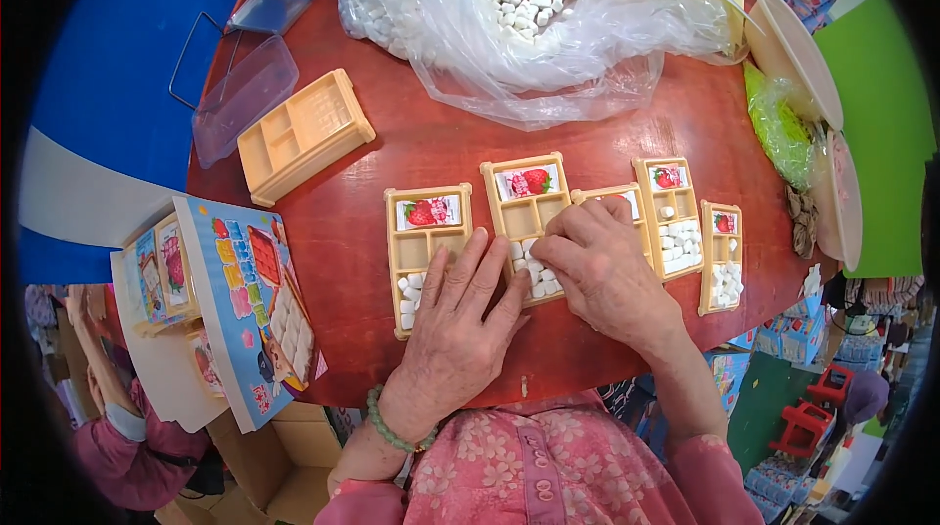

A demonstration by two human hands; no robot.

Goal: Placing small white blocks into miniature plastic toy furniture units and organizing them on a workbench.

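Observation:
Several tan compartment trays stand in a row on the red table, each with a strawberry-print packet in its top section and small white marshmallow-like pieces below. My left hand (452, 324) lies with fingers spread over the lower part of the leftmost tray (413, 249). Over the second tray (526, 219), my right hand (612, 265) is bent with its fingers drawn together at the white pieces (541, 282). What is between those fingertips, if anything, is hidden. The right hand also partly covers the third tray (643, 216). Two more filled trays (669, 202) (723, 251) stand to its right.
A large clear bag (519, 84) of white pieces lies open at the back. Stacked tan trays (304, 138) and clear plastic containers (250, 94) sit at far left. A printed display box (250, 300) leans at the left edge; pale basins (798, 55) stand at right. Another person's arm (103, 354) shows at left.

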